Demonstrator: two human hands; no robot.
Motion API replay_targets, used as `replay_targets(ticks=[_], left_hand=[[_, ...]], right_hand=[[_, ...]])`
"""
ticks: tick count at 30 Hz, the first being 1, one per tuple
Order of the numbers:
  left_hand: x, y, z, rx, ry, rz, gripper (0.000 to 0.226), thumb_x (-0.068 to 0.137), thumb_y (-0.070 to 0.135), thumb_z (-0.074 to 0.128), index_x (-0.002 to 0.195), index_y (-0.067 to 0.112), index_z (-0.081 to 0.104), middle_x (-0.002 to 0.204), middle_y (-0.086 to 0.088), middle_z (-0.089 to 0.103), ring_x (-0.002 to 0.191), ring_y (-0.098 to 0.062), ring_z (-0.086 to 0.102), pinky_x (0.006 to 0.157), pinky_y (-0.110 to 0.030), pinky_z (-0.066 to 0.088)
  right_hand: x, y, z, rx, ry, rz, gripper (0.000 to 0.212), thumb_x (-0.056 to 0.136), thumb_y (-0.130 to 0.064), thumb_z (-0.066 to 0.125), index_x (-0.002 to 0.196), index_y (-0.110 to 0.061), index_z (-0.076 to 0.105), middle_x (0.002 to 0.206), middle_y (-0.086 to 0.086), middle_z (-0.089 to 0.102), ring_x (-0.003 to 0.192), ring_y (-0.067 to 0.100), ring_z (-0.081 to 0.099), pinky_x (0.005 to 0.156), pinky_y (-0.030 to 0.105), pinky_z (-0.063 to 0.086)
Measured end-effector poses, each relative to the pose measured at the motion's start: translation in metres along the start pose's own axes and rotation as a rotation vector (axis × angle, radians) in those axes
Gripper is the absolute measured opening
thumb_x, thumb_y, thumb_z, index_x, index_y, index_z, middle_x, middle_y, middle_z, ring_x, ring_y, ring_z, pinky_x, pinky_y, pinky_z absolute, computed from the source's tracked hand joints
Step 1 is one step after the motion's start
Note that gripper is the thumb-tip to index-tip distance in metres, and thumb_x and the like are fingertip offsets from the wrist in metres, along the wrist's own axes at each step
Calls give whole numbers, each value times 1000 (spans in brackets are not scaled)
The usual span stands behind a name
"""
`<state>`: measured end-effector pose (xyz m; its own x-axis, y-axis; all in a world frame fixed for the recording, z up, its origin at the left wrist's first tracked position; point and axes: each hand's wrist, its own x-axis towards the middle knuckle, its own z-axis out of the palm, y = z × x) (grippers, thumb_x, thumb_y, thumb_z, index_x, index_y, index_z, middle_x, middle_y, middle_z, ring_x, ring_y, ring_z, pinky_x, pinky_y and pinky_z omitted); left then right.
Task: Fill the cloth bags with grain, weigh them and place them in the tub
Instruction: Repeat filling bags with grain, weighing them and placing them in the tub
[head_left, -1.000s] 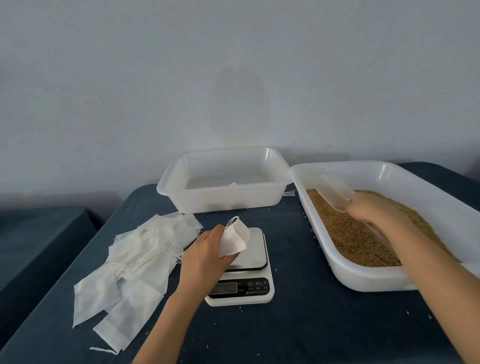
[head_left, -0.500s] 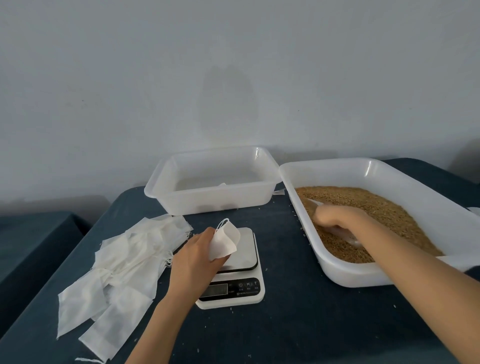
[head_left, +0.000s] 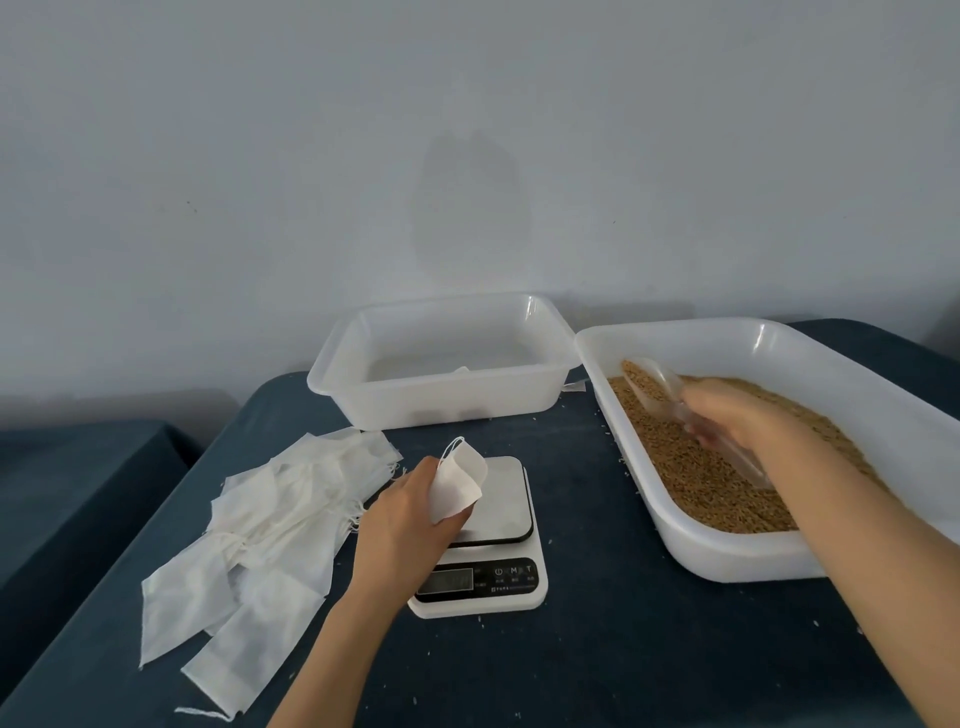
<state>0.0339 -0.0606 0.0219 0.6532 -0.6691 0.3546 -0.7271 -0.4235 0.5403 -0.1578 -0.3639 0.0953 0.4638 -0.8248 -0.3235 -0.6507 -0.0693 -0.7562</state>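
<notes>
My left hand (head_left: 408, 512) holds a small white cloth bag (head_left: 457, 480) upright with its mouth open, just above the white digital scale (head_left: 496, 540). My right hand (head_left: 737, 415) grips a clear plastic scoop (head_left: 657, 387) that is loaded with brown grain and lifted over the grain (head_left: 701, 483) in the large white tub (head_left: 852, 395) on the right. A smaller white tub (head_left: 447, 400) stands behind the scale, with only a scrap of white showing inside it.
A heap of flat white cloth bags (head_left: 260, 540) lies left of the scale on the dark blue tablecloth (head_left: 623, 649). Loose grains are scattered on the cloth. A pale wall rises directly behind the tubs. The table edge drops off at the left.
My right hand dug the scoop into the grain and has now raised it full of grain. My left hand keeps the bag over the scale.
</notes>
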Motion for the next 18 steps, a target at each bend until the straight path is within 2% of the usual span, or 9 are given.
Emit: replay_targets(ticks=[2,4,6,8,10,12,15,18], left_hand=[[1,0,1,-59,-5,-20,29,84,54,61,88,31,44,79,11,58,75,-11,57,60,-33,47],[3,1,2,-108,-17,-30,30,84,56,59,89,30,46,79,10,60,75,-10,58,64,-35,51],[6,3,3,-124,-30,-24,29,84,56,58,90,30,46,80,11,60,75,-9,58,64,-34,51],[9,5,2,-124,-40,-18,29,84,56,58,85,32,42,79,11,59,73,-9,57,60,-30,46],[13,7,1,-128,-49,-26,30,84,55,58,82,31,40,77,10,58,71,-10,56,57,-28,42],[16,6,0,-142,-52,-40,31,85,53,59,84,28,42,78,8,59,72,-13,57,60,-31,45],[16,2,-1,-124,-60,-53,28,87,50,62,87,30,41,81,10,58,75,-10,56,59,-28,41],[13,-4,-2,-68,-62,-56,29,87,50,64,95,31,44,86,14,57,79,-8,56,60,-26,40]], right_hand=[[1,-3,-3,-34,90,11,63,88,-30,69,140,-4,44,67,5,60,45,11,47,37,21,39],[1,-6,-8,-44,159,-23,45,95,-25,59,132,-1,51,69,6,62,41,10,45,36,21,36],[-4,-12,-12,-76,176,-150,34,101,-25,48,130,-7,55,74,6,67,37,7,45,34,19,35],[-13,-22,-12,-146,167,-319,29,103,-28,44,125,-17,60,73,5,71,33,6,45,33,17,33],[-24,-35,-8,-185,97,-456,23,103,-30,44,114,-28,64,67,2,72,33,8,45,34,19,33],[-36,-49,1,-253,-10,-548,23,103,-32,43,103,-34,66,67,-2,73,34,11,46,37,20,35],[-54,-65,19,-447,-80,-665,24,102,-38,42,98,-41,66,70,-14,73,35,9,52,45,23,43],[-68,-74,31,-558,-83,-738,23,101,-43,42,96,-46,64,71,-23,71,41,8,61,50,24,43]])
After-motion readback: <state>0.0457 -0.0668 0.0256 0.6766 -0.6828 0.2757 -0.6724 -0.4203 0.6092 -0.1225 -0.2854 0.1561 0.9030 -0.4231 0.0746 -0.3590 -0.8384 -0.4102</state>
